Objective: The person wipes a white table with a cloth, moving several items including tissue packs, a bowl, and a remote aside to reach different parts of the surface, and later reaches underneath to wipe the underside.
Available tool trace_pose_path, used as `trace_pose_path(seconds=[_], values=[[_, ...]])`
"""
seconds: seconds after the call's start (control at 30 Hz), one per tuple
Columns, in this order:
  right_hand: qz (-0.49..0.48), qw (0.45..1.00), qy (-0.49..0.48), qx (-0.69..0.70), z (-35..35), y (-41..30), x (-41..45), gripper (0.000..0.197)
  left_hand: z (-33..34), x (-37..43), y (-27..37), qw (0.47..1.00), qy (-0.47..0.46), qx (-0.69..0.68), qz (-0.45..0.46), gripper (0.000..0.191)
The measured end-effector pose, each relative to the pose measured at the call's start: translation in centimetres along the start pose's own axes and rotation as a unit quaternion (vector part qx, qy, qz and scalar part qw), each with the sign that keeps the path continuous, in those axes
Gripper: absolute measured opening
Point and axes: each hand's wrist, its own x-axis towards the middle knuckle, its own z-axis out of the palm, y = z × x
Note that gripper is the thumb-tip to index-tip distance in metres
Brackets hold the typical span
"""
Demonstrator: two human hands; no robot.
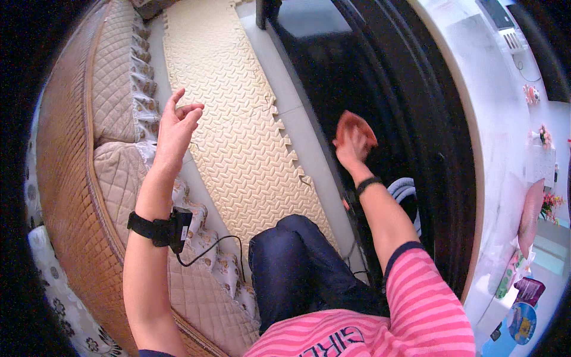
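My right hand lies on a reddish-brown cloth, which is spread on a glossy black surface. The fingers are blurred, and the cloth shows around them. My left hand is raised over the gap between the sofa seat and the foam floor mat. Its thumb and fingers are apart, and nothing is in it. A black strap with a small boxed device sits on the left forearm, and a thin black cable runs from it. A dark band circles the right wrist.
On the left runs a sofa with quilted beige covers and a frilled edge. Cream interlocking foam mats lie on pale floor tiles. A grey-white coiled hose shows beside my right arm. Flowers and small items stand far right.
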Motion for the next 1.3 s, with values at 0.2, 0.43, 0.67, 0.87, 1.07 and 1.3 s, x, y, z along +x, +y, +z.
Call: trace_pose_path(seconds=[0.2,0.43,0.67,0.87,1.07,1.3], values=[[-0.100,0.993,-0.014,-0.068,-1.3,-8.9,4.0,0.057,2.7,2.7,-2.0,0.999,-0.011,-0.009,-0.040,0.058],[-0.080,0.989,0.120,0.004,0.2,-1.2,-7.1,0.049,1.1,4.3,2.0,0.998,-0.052,0.021,-0.041,0.059],[0.306,0.952,0.014,0.002,1.4,1.3,-11.6,0.048,4.3,8.4,-0.2,0.999,-0.041,0.017,-0.029,0.050],[0.357,0.933,0.030,-0.034,1.6,3.5,-4.9,0.052,11.3,10.2,-6.1,0.989,-0.139,0.038,-0.034,0.052],[0.149,0.978,0.134,-0.060,-1.1,-0.9,9.7,0.058,12.0,10.1,-9.0,0.991,-0.128,0.040,-0.028,0.050],[-0.178,0.968,0.171,0.049,-0.8,-9.5,13.8,0.048,10.9,11.5,-10.6,0.995,-0.095,0.018,-0.031,0.049]])
